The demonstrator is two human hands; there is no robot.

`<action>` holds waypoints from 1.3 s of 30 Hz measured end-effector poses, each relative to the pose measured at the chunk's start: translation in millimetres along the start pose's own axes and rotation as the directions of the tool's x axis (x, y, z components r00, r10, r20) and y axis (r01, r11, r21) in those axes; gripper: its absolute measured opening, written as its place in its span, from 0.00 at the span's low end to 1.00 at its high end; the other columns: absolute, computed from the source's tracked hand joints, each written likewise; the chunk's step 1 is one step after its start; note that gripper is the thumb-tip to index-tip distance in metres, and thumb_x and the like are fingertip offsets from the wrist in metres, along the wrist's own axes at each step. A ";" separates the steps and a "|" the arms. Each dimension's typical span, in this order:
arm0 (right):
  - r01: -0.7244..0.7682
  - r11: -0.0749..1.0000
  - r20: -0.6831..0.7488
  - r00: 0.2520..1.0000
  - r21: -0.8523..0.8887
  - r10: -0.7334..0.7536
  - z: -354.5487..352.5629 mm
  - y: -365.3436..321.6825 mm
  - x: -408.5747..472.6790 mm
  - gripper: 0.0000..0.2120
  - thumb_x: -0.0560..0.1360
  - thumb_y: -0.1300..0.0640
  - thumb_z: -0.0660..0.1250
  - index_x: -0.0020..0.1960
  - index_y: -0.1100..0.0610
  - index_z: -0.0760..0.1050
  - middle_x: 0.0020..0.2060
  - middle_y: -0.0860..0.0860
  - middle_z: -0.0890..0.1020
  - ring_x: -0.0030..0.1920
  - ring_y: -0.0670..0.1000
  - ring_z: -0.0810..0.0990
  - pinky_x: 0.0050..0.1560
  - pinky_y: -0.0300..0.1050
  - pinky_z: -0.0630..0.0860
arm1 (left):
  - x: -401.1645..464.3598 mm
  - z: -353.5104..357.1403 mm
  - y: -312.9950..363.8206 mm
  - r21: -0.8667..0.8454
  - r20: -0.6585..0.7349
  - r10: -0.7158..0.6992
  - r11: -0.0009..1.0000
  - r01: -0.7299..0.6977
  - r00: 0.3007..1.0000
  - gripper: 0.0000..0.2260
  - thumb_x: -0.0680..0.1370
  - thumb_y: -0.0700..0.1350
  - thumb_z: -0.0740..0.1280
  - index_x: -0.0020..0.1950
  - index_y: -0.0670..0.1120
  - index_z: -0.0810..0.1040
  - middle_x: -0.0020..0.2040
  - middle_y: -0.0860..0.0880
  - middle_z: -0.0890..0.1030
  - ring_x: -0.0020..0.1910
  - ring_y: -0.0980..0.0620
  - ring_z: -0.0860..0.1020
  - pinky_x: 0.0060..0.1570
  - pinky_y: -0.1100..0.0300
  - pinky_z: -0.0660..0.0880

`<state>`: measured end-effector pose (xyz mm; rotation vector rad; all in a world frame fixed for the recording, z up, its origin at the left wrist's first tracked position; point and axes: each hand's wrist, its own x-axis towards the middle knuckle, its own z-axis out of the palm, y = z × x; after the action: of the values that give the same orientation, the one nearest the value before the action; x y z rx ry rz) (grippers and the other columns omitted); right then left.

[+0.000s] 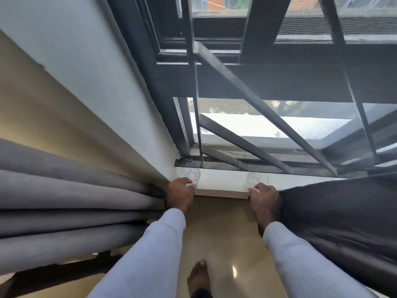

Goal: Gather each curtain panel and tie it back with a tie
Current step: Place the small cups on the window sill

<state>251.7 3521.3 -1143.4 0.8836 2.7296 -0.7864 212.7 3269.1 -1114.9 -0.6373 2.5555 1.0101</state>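
Your left hand [180,193] pinches a clear tie [191,175] on the white windowsill [223,182], beside the grey curtain panel [71,203] bunched at 9 o'clock. Your right hand [265,202] pinches another clear tie [255,179]; the dark curtain panel [343,211] hangs at 3 o'clock.

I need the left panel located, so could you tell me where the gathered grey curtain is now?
In the head view the grey curtain hangs bunched at the left, against the wall beside the white sill, with the left hand at its inner edge.
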 end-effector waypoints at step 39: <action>0.450 0.767 0.448 0.628 0.458 -0.636 -265.3 -261.4 -506.7 0.28 0.58 0.43 0.88 0.52 0.53 0.81 0.45 0.49 0.87 0.46 0.51 0.86 0.43 0.44 0.82 | -470.7 -469.4 -148.7 -0.583 -0.255 -0.139 0.812 -0.037 0.957 0.39 0.55 0.55 0.90 0.62 0.53 0.81 0.59 0.47 0.86 0.58 0.45 0.85 0.60 0.43 0.85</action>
<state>510.5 3230.9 -649.3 -0.2306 2.3095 -1.3487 628.6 2976.8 -661.5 -1.0741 2.4148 1.8325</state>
